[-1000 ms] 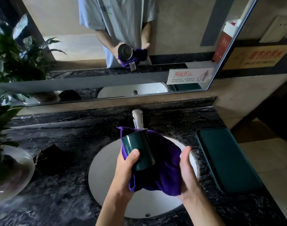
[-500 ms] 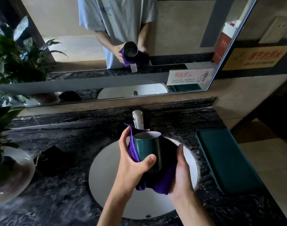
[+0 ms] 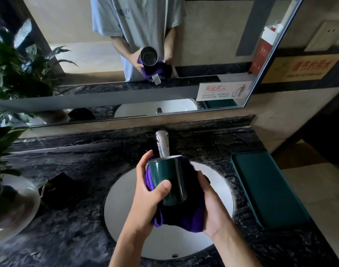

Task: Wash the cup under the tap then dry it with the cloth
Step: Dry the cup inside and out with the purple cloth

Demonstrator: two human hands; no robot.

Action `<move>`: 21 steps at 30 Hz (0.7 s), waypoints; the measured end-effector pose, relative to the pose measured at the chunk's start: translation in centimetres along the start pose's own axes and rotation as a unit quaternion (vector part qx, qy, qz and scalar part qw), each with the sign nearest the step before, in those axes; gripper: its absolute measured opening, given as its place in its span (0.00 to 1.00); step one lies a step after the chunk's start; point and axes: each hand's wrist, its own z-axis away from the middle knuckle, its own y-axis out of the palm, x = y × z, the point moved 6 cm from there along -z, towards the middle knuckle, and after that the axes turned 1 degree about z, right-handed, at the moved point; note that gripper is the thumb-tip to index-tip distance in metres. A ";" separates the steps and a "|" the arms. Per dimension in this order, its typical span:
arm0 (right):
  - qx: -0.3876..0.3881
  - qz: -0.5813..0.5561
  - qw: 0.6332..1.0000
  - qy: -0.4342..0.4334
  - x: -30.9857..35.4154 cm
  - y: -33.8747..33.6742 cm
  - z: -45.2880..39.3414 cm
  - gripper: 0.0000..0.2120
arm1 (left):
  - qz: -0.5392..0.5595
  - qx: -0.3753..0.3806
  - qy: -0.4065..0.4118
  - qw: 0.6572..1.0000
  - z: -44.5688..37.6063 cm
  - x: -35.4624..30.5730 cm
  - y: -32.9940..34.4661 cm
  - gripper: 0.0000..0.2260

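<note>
A dark green cup point(image 3: 169, 180) with a steel inside stands nearly upright over the white sink point(image 3: 126, 201), just in front of the chrome tap point(image 3: 162, 143). My left hand point(image 3: 149, 191) grips it, thumb across its front and fingers behind. A purple cloth point(image 3: 191, 214) wraps the cup's far side and bottom. My right hand point(image 3: 211, 205) presses that cloth against the cup from the right. No water runs from the tap.
The sink is set in a dark marble counter point(image 3: 68, 228). A dark green tray point(image 3: 265, 189) lies to the right, a black object point(image 3: 58, 189) to the left, and a potted plant in a glass bowl point(image 3: 10, 205) at the far left. A mirror point(image 3: 126, 54) hangs behind.
The cup turned from tilted to nearly upright in my left hand. My right hand closed in, bunching the spread cloth around the cup's side and base.
</note>
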 end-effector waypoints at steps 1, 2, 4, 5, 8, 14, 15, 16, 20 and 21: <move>-0.006 0.005 1.000 -0.028 0.5 0.1 0.2 0.30 | -0.015 0.003 0.001 1.000 0.0 0.0 0.0 0.45; -0.017 0.018 0.998 -0.062 1.1 0.1 0.4 0.28 | -0.028 0.004 0.001 1.000 0.0 0.0 -0.1 0.43; -0.034 0.066 0.988 -0.135 2.1 0.3 0.8 0.24 | -0.049 0.000 0.002 0.999 -0.1 0.1 -0.1 0.41; -0.038 0.088 0.982 -0.161 2.3 0.5 1.0 0.23 | -0.060 -0.002 0.002 0.998 -0.2 0.1 -0.1 0.40; -0.062 0.143 0.967 -0.204 2.4 1.8 1.3 0.26 | -0.099 -0.003 0.007 0.995 -0.4 -0.2 0.3 0.38; -0.116 0.265 0.918 -0.273 2.6 2.0 1.4 0.20 | -0.229 -0.064 0.035 0.971 0.0 -1.3 1.0 0.41; -0.121 0.274 0.912 -0.281 2.8 2.1 1.6 0.19 | -0.255 -0.084 0.046 0.962 0.0 -1.3 0.9 0.41; -0.120 0.283 0.908 -0.286 2.8 2.1 1.6 0.16 | -0.274 -0.098 0.056 0.955 0.0 -1.4 0.8 0.41; -0.116 0.304 0.894 -0.306 3.1 2.3 1.8 0.12 | -0.272 -0.127 0.109 0.948 0.8 -1.6 0.9 0.31; -0.112 0.305 0.893 -0.312 3.1 2.5 2.0 0.14 | -0.263 -0.134 0.111 0.949 1.0 -1.5 0.9 0.29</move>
